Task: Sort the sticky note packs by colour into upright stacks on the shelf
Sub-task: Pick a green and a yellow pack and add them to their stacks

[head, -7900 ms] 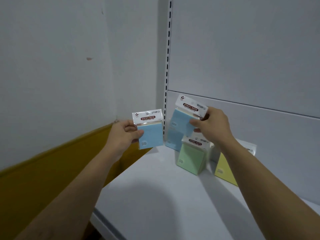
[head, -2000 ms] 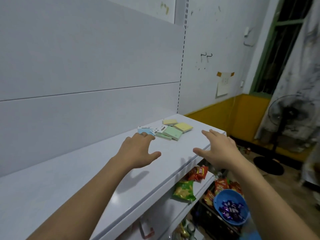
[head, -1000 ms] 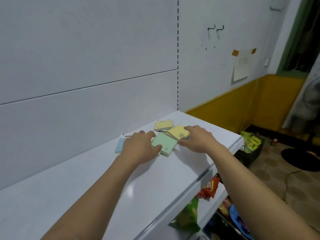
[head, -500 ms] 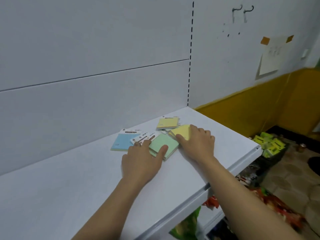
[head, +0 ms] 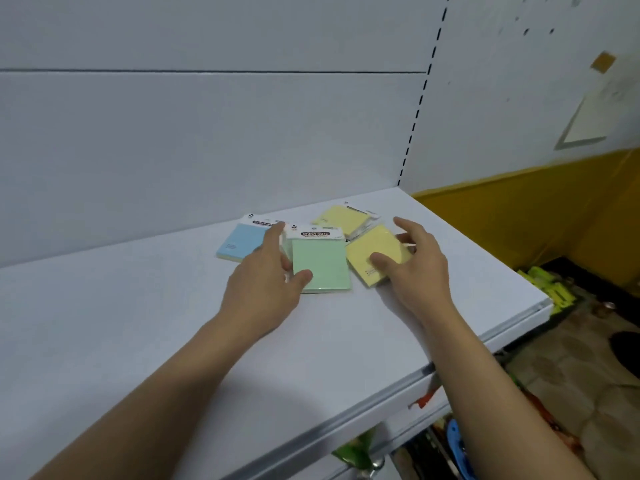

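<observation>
- The left hand [head: 266, 282] has its fingers apart. Its thumb lies flat on the near left corner of the green pack [head: 323, 263]. The forefinger stretches straight out past that pack's white header, towards the blue pack [head: 237, 244].
- Its other fingers sit against the green pack's left edge. I cannot tell whether any are tucked underneath, so this reads as a press rather than a closed grip.
- The right hand [head: 414, 268] is spread wide and relaxed over the near yellow pack [head: 372, 252]. The thumb rests on the pack's face and the remaining fingers reach towards its far right edge. Nothing is lifted.
- The green pack lies flat, its right edge touching or just overlapping the near yellow pack. The blue pack lies flat just to its left, partly hidden by the left hand.
- A second yellow pack [head: 343, 218] lies flat behind the near one, touching it or partly under it.
- All four packs form a loose cluster near the far right end of the shelf [head: 166, 341], close to the back panel [head: 207, 140].
- Judging by this, none of these packs stands upright yet and no colour stack shows in view. The two yellows are at least neighbours.
- Still to do here: lift each pack and join it to its own colour, standing on edge, probably leant against the back panel.
</observation>
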`<state>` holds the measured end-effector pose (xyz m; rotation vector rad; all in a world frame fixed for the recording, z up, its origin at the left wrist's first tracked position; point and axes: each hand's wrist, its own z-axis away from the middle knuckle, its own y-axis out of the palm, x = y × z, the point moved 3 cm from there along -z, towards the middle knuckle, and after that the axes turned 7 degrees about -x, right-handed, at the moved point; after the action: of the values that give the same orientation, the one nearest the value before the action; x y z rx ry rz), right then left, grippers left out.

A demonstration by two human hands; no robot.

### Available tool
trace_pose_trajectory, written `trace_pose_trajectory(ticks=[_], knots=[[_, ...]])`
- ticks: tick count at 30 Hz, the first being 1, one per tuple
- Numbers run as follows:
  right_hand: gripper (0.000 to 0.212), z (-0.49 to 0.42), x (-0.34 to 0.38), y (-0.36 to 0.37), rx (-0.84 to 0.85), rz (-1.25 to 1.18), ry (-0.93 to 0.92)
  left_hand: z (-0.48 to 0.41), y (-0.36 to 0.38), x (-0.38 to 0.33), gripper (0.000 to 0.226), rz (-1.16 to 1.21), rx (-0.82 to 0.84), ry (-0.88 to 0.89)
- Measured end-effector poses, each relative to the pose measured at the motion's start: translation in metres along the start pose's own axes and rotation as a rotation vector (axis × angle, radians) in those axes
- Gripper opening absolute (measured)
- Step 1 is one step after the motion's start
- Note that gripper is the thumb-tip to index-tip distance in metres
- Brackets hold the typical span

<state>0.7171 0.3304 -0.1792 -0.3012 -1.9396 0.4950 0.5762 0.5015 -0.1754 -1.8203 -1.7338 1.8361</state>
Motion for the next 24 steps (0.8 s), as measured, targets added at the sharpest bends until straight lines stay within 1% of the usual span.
trace_pose_trajectory(ticks=[3, 5, 6, 9, 11, 18, 22, 24], knots=[[0.064, 0.0, -0.003, -0.003, 0.026, -0.085, 0.036, -0.002, -0.001, 0.002, 0.078, 0.156, 0.028, -0.098], [0.063, 0.0, -0.006, -0.006, 0.039, -0.179, 0.087, -0.004, -0.001, 0.003, 0.071, 0.242, 0.034, -0.157], [0.061, 0.0, -0.006, -0.007, 0.046, -0.225, 0.108, -0.004, -0.001, 0.004, 0.065, 0.269, 0.029, -0.168], [0.048, 0.002, -0.006, -0.009, 0.039, -0.288, 0.081, -0.004, 0.0, 0.006, 0.029, 0.304, 0.017, -0.142], [0.04, 0.004, -0.005, -0.008, 0.025, -0.32, 0.061, -0.004, -0.001, 0.007, 0.02, 0.355, 0.0, -0.145], [0.025, 0.009, 0.001, -0.013, -0.014, -0.501, 0.048, -0.004, -0.004, 0.009, 0.018, 0.407, -0.026, -0.124], [0.019, 0.009, 0.001, -0.015, -0.012, -0.534, 0.036, -0.003, -0.006, 0.011, 0.018, 0.413, -0.053, -0.134], [0.019, 0.01, 0.002, -0.012, 0.008, -0.506, 0.031, -0.002, -0.006, 0.01, 0.018, 0.411, -0.062, -0.136]])
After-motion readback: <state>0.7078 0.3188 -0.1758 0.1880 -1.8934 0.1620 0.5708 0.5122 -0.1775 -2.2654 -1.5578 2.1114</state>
